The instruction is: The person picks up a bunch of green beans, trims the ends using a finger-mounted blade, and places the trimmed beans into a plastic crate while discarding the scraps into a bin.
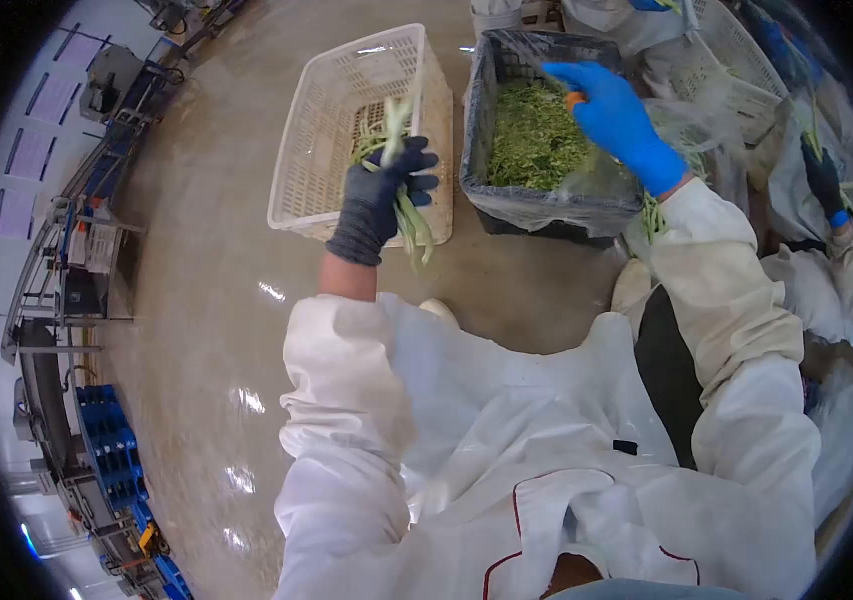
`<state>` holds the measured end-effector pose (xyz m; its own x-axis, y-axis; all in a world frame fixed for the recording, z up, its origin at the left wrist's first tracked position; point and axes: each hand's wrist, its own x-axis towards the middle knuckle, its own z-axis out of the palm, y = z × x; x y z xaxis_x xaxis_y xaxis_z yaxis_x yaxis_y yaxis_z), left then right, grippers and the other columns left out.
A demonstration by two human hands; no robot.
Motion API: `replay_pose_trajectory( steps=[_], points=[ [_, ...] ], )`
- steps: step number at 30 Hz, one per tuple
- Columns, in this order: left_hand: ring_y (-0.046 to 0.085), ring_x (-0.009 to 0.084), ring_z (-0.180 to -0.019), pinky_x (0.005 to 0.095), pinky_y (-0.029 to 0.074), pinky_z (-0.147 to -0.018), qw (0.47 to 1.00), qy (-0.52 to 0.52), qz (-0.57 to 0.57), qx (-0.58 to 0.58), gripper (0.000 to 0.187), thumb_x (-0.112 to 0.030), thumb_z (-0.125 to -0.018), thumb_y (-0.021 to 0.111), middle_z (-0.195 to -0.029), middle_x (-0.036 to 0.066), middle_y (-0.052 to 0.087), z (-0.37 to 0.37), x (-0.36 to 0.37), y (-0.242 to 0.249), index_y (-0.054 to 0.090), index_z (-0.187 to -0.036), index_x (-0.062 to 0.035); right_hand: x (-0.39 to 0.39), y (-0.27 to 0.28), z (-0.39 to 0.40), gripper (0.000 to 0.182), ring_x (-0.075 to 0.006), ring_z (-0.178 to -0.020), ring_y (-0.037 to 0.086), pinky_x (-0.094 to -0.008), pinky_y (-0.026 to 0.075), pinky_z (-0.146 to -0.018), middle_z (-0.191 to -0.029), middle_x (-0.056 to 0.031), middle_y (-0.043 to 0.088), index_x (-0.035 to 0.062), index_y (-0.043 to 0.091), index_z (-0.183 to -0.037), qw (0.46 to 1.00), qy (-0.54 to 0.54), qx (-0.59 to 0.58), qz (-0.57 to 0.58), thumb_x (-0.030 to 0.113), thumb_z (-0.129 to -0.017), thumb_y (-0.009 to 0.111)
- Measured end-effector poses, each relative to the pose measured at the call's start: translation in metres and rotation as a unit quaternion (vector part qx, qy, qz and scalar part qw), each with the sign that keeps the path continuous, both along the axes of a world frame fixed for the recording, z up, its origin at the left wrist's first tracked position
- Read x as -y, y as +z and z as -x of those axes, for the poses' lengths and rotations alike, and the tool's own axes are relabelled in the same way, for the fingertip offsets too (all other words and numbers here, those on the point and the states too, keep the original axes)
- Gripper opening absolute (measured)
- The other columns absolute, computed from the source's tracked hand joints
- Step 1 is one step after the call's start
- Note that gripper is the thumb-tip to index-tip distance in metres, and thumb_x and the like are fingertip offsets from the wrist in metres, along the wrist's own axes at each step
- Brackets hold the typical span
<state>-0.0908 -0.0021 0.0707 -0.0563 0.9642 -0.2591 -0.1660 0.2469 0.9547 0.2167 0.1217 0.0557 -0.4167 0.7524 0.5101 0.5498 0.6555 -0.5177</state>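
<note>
My left hand (pixel 382 193), in a dark knitted glove, is closed round a bunch of pale green stalks (pixel 410 222) over the near right part of a white crate (pixel 291 150). A few stalks and leaves show inside that crate. To the right, my right hand (pixel 614 120), in a blue glove, is above a dark bin (pixel 478 130) lined with clear plastic and holding chopped greens (pixel 536 135). Its fingers are bent round something with an orange part (pixel 574 100); the rest of that thing is hidden.
At the right edge a co-worker's dark-gloved hand (pixel 820 180) is near green stalks. Another white crate (pixel 736 65) and plastic bags stand at the upper right. Metal equipment (pixel 86 270) and blue crates (pixel 109 440) line the left side. The floor (pixel 206 260) looks wet.
</note>
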Motion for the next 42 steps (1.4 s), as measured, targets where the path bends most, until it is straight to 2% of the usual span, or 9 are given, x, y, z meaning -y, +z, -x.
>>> replay_pose_trajectory(
  steps=[3, 12, 17, 21, 27, 28, 31, 36, 42],
  points=[
    [0.065, 0.0156, -0.066, 0.0242, 0.051, -0.052, 0.994, -0.049, 0.005, -0.099, 0.028, -0.012, -0.091, 0.06, -0.09, 0.01, 0.068, -0.025, 0.006, -0.005, 0.06, -0.117, -0.0006, 0.021, 0.018, 0.021, 0.048, -0.035, -0.09, 0.061, -0.0408, 0.05, -0.08, -0.104, -0.0178, 0.063, 0.0178, 0.056, -0.13, 0.992, 0.099, -0.069, -0.03, 0.01, -0.083, 0.056],
    [0.063, 0.0117, -0.06, 0.0229, 0.049, -0.049, 0.986, -0.081, 0.024, -0.146, 0.025, -0.01, -0.09, 0.06, -0.084, 0.007, 0.068, -0.032, 0.006, -0.009, 0.063, -0.113, -0.0024, 0.028, 0.008, 0.027, 0.033, -0.0382, -0.086, 0.059, -0.0425, 0.05, -0.075, -0.091, -0.018, 0.061, 0.0077, 0.062, -0.116, 0.98, 0.139, 0.125, -0.063, 0.012, -0.084, 0.056],
    [0.061, 0.012, -0.061, 0.0233, 0.049, -0.053, 0.986, -0.123, -0.004, -0.116, 0.025, -0.014, -0.092, 0.059, -0.083, 0.007, 0.067, -0.042, 0.011, -0.002, 0.063, -0.113, -0.0009, 0.035, 0.022, 0.032, 0.026, -0.0221, -0.078, 0.058, -0.0349, 0.048, -0.072, -0.086, -0.0091, 0.061, 0.0035, 0.062, -0.112, 0.976, 0.146, -0.116, 0.114, 0.009, -0.088, 0.055],
    [0.061, 0.0125, -0.06, 0.0239, 0.05, -0.052, 0.988, -0.149, -0.004, 0.031, 0.026, -0.016, -0.092, 0.059, -0.079, 0.008, 0.066, -0.06, 0.02, 0.015, 0.063, -0.112, 0.0005, 0.036, 0.02, 0.041, 0.025, -0.0118, -0.075, 0.055, -0.0296, 0.048, -0.069, -0.085, -0.0038, 0.062, 0.0024, 0.066, -0.109, 0.79, 0.293, -0.374, 0.387, 0.01, -0.09, 0.051],
    [0.059, 0.0115, -0.062, 0.0233, 0.05, -0.058, 0.985, -0.16, -0.07, -0.001, 0.025, -0.015, -0.091, 0.058, -0.081, 0.007, 0.064, -0.059, 0.029, 0.022, 0.064, -0.107, 0.0041, 0.051, -0.009, 0.051, 0.024, -0.0141, -0.071, 0.058, -0.0311, 0.048, -0.067, -0.079, -0.0064, 0.065, 0.0003, 0.067, -0.102, 0.9, 0.245, -0.058, 0.356, 0.017, -0.088, 0.056],
    [0.06, 0.0125, -0.067, 0.0242, 0.051, -0.059, 0.98, -0.167, 0.005, 0.104, 0.027, -0.014, -0.091, 0.058, -0.084, 0.008, 0.064, -0.05, 0.021, 0.028, 0.062, -0.11, 0.0052, 0.047, -0.012, 0.048, 0.029, -0.0216, -0.064, 0.061, -0.0364, 0.049, -0.065, -0.076, -0.0174, 0.067, 0.0024, 0.07, -0.095, 0.93, 0.2, 0.007, 0.308, 0.026, -0.081, 0.062],
    [0.059, 0.0137, -0.062, 0.0266, 0.047, -0.052, 0.993, -0.032, 0.038, 0.107, 0.028, -0.014, -0.09, 0.06, -0.08, 0.008, 0.064, -0.045, 0.012, 0.015, 0.061, -0.111, 0.0029, 0.027, -0.026, 0.033, 0.027, -0.0272, -0.061, 0.06, -0.0392, 0.048, -0.062, -0.073, -0.0193, 0.065, 0.0024, 0.07, -0.088, 0.957, 0.154, 0.106, 0.222, 0.026, -0.078, 0.062],
    [0.063, 0.0185, -0.075, 0.03, 0.054, -0.066, 0.994, -0.051, -0.028, 0.096, 0.03, -0.014, -0.09, 0.059, -0.088, 0.009, 0.062, -0.03, 0.003, -0.008, 0.058, -0.115, 0.0028, 0.021, -0.007, 0.023, 0.023, -0.0176, -0.072, 0.063, -0.0356, 0.05, -0.067, -0.083, -0.0131, 0.069, 0.0029, 0.07, -0.096, 0.941, 0.144, 0.149, 0.266, 0.016, -0.08, 0.06],
    [0.062, 0.0216, -0.073, 0.0343, 0.054, -0.067, 0.973, 0.148, -0.056, 0.167, 0.027, -0.016, -0.09, 0.06, -0.083, 0.008, 0.06, -0.004, -0.008, -0.007, 0.06, -0.112, -0.0004, 0.036, 0.016, 0.01, 0.028, -0.0173, -0.071, 0.064, -0.0347, 0.051, -0.068, -0.081, -0.0141, 0.07, 0.0052, 0.072, -0.1, 0.847, 0.277, 0.267, 0.367, 0.015, -0.075, 0.062]
  ],
)
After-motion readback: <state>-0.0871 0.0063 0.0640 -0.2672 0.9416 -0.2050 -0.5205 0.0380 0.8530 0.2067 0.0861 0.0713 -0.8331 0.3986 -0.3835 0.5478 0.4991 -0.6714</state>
